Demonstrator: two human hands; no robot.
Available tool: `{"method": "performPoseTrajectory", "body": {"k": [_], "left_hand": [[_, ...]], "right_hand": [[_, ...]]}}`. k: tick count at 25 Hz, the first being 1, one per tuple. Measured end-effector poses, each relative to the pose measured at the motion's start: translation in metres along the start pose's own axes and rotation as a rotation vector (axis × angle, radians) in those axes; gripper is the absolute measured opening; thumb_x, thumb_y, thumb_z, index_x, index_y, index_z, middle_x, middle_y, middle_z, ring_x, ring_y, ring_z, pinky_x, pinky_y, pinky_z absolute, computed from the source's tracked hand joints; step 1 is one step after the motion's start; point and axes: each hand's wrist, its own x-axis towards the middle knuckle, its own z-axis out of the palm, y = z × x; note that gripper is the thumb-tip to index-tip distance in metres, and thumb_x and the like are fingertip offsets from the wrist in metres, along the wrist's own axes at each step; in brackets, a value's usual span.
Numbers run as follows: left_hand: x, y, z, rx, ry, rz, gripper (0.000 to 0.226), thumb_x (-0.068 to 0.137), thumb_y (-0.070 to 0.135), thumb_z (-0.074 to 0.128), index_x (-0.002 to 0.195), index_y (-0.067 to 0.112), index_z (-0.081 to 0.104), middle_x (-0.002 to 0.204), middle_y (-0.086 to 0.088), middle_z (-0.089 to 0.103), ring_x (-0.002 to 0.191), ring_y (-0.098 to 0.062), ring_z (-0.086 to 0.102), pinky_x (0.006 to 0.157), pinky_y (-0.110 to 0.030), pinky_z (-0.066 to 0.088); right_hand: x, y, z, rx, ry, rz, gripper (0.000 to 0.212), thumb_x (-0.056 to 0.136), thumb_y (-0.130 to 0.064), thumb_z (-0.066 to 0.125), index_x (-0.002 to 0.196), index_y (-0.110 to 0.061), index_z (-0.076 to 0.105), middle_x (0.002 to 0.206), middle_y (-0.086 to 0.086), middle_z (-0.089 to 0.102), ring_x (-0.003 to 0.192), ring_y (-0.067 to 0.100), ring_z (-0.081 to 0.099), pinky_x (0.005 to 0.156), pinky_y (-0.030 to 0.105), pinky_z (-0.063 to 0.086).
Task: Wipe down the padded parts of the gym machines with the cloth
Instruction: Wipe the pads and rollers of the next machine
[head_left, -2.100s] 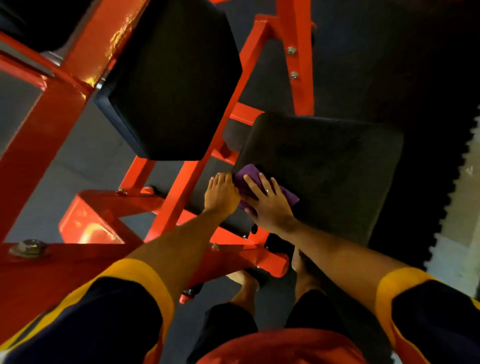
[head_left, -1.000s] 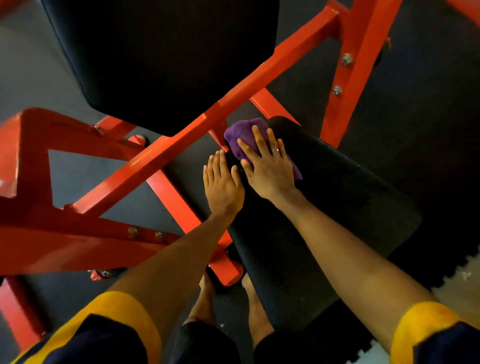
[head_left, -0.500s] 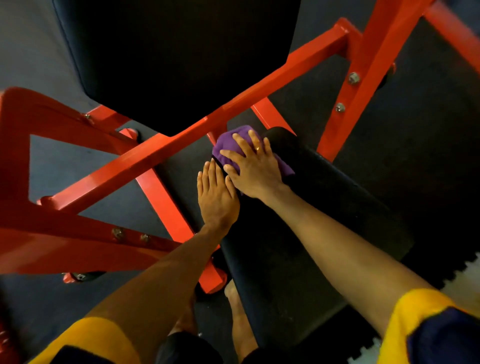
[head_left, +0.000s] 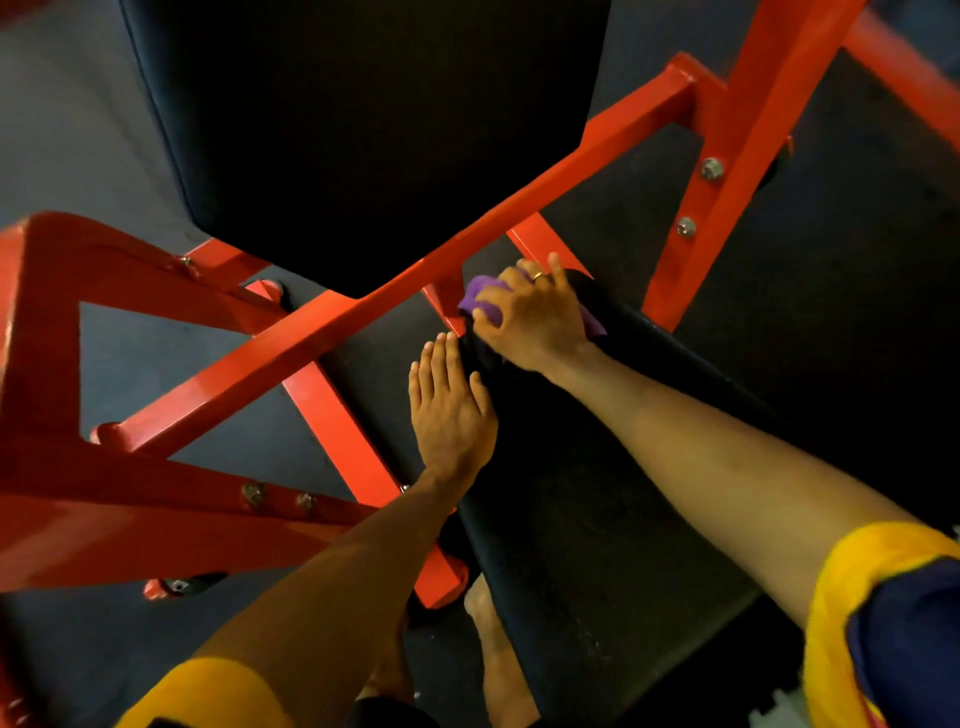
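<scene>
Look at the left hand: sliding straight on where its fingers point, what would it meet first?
Probably the short red strut under the diagonal beam, just beyond the left hand; the purple cloth lies slightly right of that line. Depth is unclear.

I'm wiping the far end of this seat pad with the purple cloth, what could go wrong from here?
Your right hand, gripping the purple cloth, works right beside the red frame post; a hard stroke could bang knuckles on steel. Your left hand lies flat at the left edge of the seat pad and might slip off. Your bare foot sits close to the red frame end; stepping could stub toes.
</scene>
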Motion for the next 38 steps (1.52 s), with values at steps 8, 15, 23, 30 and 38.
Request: {"method": "performPoseTrajectory", "body": {"k": [8, 15, 23, 30, 38], "left_hand": [[0.001, -0.002, 0.003, -0.001, 0.017, 0.016, 0.06, 0.102, 0.031, 0.027, 0.154, 0.003, 0.037, 0.16, -0.013, 0.039, 0.151, -0.029, 0.031, 0.125, -0.043, 0.015], [0.003, 0.001, 0.003, 0.058, -0.007, 0.066, 0.058, 0.103, 0.03, 0.028, 0.154, 0.003, 0.038, 0.158, -0.014, 0.04, 0.149, -0.036, 0.031, 0.124, -0.052, 0.019], [0.023, 0.014, -0.011, -0.06, -0.112, 0.123, 0.067, 0.089, 0.018, 0.032, 0.154, 0.002, 0.038, 0.16, -0.013, 0.037, 0.151, -0.028, 0.028, 0.127, -0.042, 0.0], [0.054, 0.053, 0.006, -0.089, -0.186, 0.258, 0.064, 0.091, 0.011, 0.039, 0.154, 0.0, 0.036, 0.161, -0.016, 0.035, 0.152, -0.03, 0.027, 0.127, -0.038, 0.002], [0.068, 0.071, 0.023, 0.04, -0.168, 0.263, 0.06, 0.106, 0.039, 0.031, 0.154, 0.003, 0.036, 0.159, -0.014, 0.039, 0.147, -0.028, 0.036, 0.124, -0.041, 0.025]], "right_hand": [[-0.09, -0.019, 0.01, 0.137, 0.134, 0.096, 0.044, 0.101, -0.041, 0.05, 0.142, -0.028, 0.059, 0.163, 0.007, 0.036, 0.152, 0.034, 0.028, 0.121, 0.05, 0.029], [-0.046, -0.004, -0.004, 0.149, 0.066, 0.458, 0.054, 0.104, -0.051, 0.044, 0.156, -0.035, 0.04, 0.171, 0.007, 0.014, 0.155, 0.039, 0.014, 0.123, 0.054, 0.021], [-0.139, -0.006, 0.014, 0.074, 0.209, 0.315, 0.055, 0.096, -0.046, 0.059, 0.148, -0.032, 0.053, 0.168, 0.004, 0.027, 0.145, 0.036, 0.037, 0.109, 0.049, 0.04], [-0.042, 0.036, -0.017, 0.215, 0.014, 0.526, 0.06, 0.104, -0.046, 0.048, 0.159, -0.03, 0.033, 0.171, 0.005, 0.012, 0.157, 0.035, 0.006, 0.127, 0.051, 0.011], [-0.128, 0.059, 0.003, 0.117, 0.163, 0.511, 0.056, 0.103, -0.036, 0.054, 0.156, -0.025, 0.041, 0.169, 0.007, 0.022, 0.155, 0.036, 0.019, 0.123, 0.053, 0.023]]}}
